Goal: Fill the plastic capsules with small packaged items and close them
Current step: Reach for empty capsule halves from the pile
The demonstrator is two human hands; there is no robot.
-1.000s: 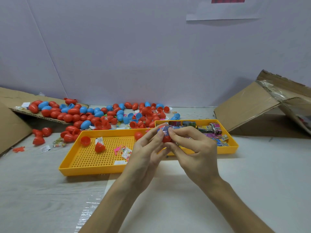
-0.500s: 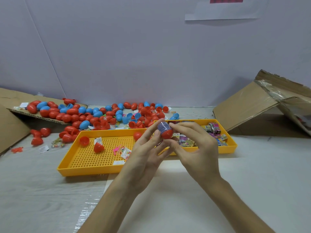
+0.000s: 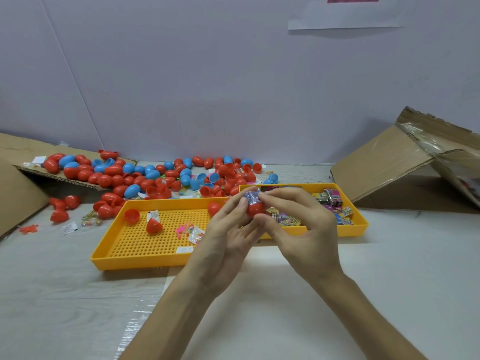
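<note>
Both hands meet above the near edge of the yellow trays. My left hand and my right hand together hold a red capsule half. A small blue-purple packet sticks out of its top, pinched by my fingertips. The right yellow tray holds several colourful small packets. The left yellow perforated tray holds red capsule halves and a few small bagged items.
A pile of red and blue capsules lies behind the trays, spilling from a cardboard flap at left. An opened cardboard box lies on its side at right. Loose red halves and small bags sit left of the trays.
The hands have lifted the red half slightly and turned it, so the blue-purple packet now stands on top of it.
</note>
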